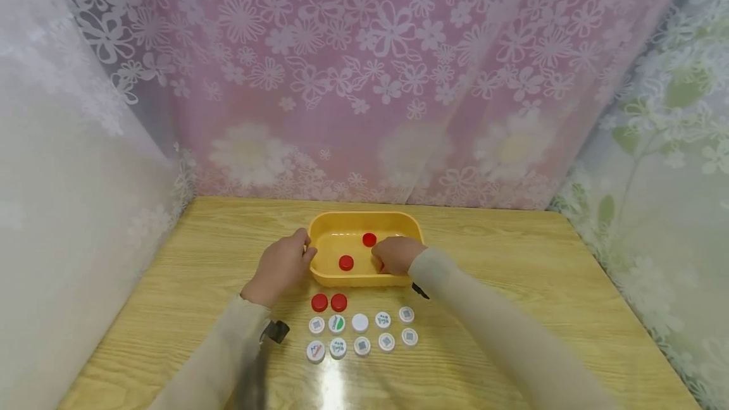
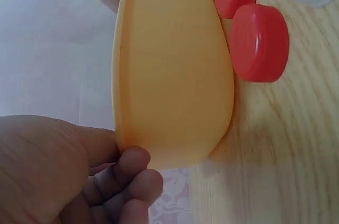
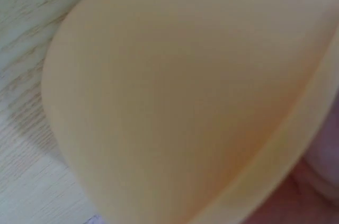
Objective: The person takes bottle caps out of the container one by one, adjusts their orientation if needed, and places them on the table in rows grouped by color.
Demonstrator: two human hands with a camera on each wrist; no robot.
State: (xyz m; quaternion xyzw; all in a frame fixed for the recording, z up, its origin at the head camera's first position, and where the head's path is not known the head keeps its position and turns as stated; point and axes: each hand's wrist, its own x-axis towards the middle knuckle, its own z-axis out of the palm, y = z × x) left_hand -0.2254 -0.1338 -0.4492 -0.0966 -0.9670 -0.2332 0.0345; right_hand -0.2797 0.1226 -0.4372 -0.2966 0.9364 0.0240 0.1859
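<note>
A yellow plastic basin (image 1: 342, 281) stands on the table, with red bottle caps (image 1: 345, 262) lying inside it. My left hand (image 1: 283, 264) pinches the basin's left rim between thumb and fingers, as the left wrist view also shows. Over the basin's right side, my right hand (image 1: 398, 254) reaches down inside with curled fingers. A sliver of a red bottle cap (image 1: 382, 266) shows at its fingertips; the rest of that cap is hidden by the hand. In the right wrist view the basin's outer wall (image 3: 159, 102) covers most of the fingers.
Two red bottle caps (image 1: 338, 302) lie side by side just in front of the basin. Nearer to me, white bottle caps (image 1: 360, 323) are laid out in two rows, several with printed marks. A pink flowered curtain (image 1: 364, 81) hangs behind the wooden table (image 1: 501, 258).
</note>
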